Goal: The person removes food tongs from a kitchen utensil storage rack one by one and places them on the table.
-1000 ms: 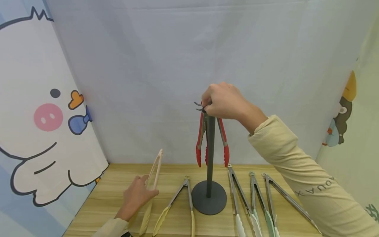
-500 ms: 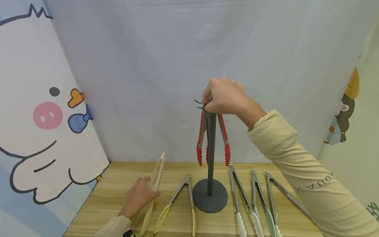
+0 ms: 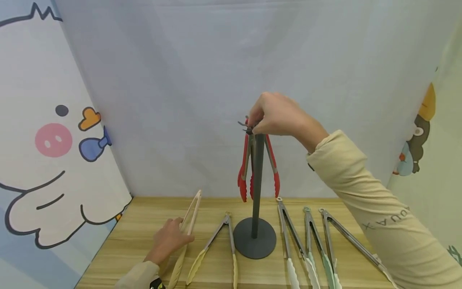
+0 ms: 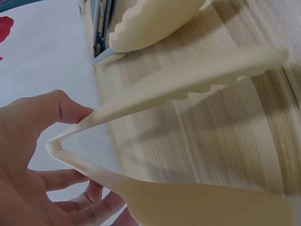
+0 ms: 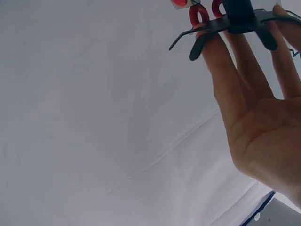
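My right hand (image 3: 279,114) is at the top of a dark grey utensil stand (image 3: 257,180), its thumb and fingers pinching the hooked head (image 5: 240,21). Red-tipped tongs (image 3: 276,180) hang from the hooks. In the right wrist view, a fingertip sits by a hook beside a red hanging loop (image 5: 199,15). Low on the left, my left hand (image 3: 169,241) grips cream one-piece tongs (image 4: 178,84) near their bend. The thumb (image 4: 75,110) is on one arm and the fingers are on the other; the tongs are spread and close over the table.
Yellow-tipped metal tongs (image 3: 231,241) lie between my left hand and the stand's round base (image 3: 249,249). Right of it lie white-tipped tongs (image 3: 285,237), green-tipped tongs (image 3: 317,245) and further metal tongs (image 3: 346,233). A grey cloth (image 3: 173,100) hangs behind the wooden table (image 3: 119,241).
The hooks at the stand's top have turned slightly, and another hook tip now shows beside my right fingers. My left hand keeps its hold on the cream tongs.
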Demonstrator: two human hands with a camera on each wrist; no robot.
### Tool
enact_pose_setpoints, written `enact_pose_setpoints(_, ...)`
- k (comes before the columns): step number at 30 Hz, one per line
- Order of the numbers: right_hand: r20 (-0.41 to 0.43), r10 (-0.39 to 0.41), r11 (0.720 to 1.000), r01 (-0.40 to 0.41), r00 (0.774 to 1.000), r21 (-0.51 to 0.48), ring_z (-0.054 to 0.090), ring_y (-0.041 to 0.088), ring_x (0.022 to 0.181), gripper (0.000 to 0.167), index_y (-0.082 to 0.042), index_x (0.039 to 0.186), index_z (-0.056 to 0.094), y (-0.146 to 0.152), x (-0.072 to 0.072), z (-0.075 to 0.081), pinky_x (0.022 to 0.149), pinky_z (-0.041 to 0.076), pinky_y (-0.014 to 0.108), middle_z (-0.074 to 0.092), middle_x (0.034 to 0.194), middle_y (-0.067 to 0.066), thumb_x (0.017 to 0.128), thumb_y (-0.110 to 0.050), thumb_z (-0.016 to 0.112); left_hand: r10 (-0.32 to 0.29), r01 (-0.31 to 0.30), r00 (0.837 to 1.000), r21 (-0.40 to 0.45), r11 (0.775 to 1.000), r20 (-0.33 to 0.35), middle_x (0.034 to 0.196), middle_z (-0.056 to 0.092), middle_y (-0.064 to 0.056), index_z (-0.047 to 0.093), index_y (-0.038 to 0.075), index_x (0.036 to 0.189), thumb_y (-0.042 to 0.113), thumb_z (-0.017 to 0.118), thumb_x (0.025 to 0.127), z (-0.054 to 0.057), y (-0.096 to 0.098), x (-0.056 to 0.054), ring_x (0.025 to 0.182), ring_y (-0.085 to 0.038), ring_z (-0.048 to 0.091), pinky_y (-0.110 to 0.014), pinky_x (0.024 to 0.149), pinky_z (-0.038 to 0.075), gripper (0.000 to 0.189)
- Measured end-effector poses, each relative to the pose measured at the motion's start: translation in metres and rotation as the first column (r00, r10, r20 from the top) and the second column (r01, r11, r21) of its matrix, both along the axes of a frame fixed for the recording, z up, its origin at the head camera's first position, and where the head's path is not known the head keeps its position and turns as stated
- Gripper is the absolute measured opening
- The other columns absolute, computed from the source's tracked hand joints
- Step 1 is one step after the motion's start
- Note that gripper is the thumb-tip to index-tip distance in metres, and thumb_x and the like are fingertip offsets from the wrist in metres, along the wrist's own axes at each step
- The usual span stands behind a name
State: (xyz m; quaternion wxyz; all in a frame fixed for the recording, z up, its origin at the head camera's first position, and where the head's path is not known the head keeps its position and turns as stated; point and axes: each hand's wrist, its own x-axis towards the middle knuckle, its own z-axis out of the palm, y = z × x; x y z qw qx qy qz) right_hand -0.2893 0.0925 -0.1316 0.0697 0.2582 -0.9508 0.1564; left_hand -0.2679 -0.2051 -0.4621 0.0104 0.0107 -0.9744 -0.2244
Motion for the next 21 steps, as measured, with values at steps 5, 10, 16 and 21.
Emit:
enact_pose_setpoints(5, 0.048, 0.017, 0.999, -0.016, 0.999, -0.040, 0.059, 0.020, 0.092, 0.016, -0.009, 0.089, 0.077, 0.002, -0.002, 0.000, 0.075, 0.046, 0.037, 0.070, 0.096, 0.003, 0.078, -0.003, 0.066, -0.003, 0.003, 1.000, 0.001, 1.000, 0.022, 0.099, 0.060, -0.018, 0.058, -0.005, 0.121, 0.035, 0.080, 0.065, 0.000, -0.002, -0.001, 0.079, -0.029, 0.059, -0.048, 0.065, 0.048, 0.072)
enact_pose_setpoints(10, 0.074, 0.038, 0.998, -0.034, 0.997, -0.050, 0.059, 0.019, 0.093, 0.014, -0.008, 0.091, 0.076, 0.001, -0.002, 0.000, 0.077, 0.048, 0.037, 0.070, 0.096, 0.004, 0.080, -0.003, 0.069, -0.015, 0.015, 0.999, -0.018, 1.000, 0.032, 0.100, 0.063, -0.020, 0.061, -0.004, 0.117, 0.034, 0.081, 0.065, -0.003, -0.003, -0.001, 0.083, -0.030, 0.060, -0.049, 0.066, 0.048, 0.068)
enact_pose_setpoints(16, 0.100, 0.060, 0.996, -0.053, 0.993, -0.073, 0.062, 0.021, 0.093, 0.016, -0.007, 0.088, 0.076, 0.003, -0.003, 0.001, 0.077, 0.049, 0.038, 0.069, 0.099, 0.005, 0.079, 0.002, 0.067, -0.050, 0.052, 0.997, -0.021, 0.998, 0.056, 0.094, 0.064, -0.015, 0.061, -0.005, 0.115, 0.033, 0.080, 0.066, -0.010, -0.004, -0.005, 0.079, -0.027, 0.060, -0.049, 0.066, 0.049, 0.065)
enact_pose_setpoints(21, 0.130, 0.071, 0.994, -0.060, 0.989, -0.090, 0.064, 0.022, 0.092, 0.019, -0.005, 0.087, 0.076, 0.004, -0.003, 0.001, 0.076, 0.050, 0.037, 0.069, 0.098, 0.007, 0.077, 0.005, 0.063, -0.063, 0.065, 0.996, -0.029, 0.997, 0.064, 0.092, 0.064, -0.013, 0.062, -0.004, 0.111, 0.033, 0.080, 0.066, -0.014, -0.003, -0.006, 0.078, -0.029, 0.061, -0.049, 0.066, 0.049, 0.062)
